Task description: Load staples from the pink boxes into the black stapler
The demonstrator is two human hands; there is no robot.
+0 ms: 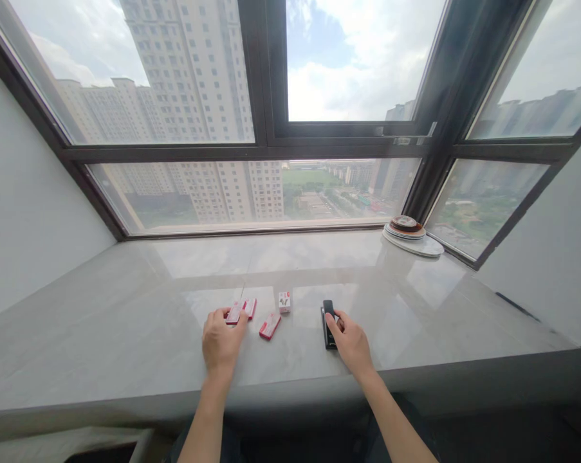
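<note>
My left hand (222, 341) has its thumb and fingers closed around a small flat pink-and-white box (234, 314) lying at the fingertips. A second pink-and-white box (250, 308) is right beside it, near my thumb. Between my hands, a third flat box (269, 326) lies at a slant on the stone sill. Behind that one stands a small white box (284, 302) with a dark printed picture and red marks. My right hand (352, 344) grips a black stapler (329, 325) from its right side, thumb on top; the stapler points away from me.
The glossy stone sill (126, 347) runs along a dark-framed window (222, 153). A stack of plates or round boards (413, 238) sits in the far right corner. The sill's front edge lies just below my hands, and a pale wall rises at each side.
</note>
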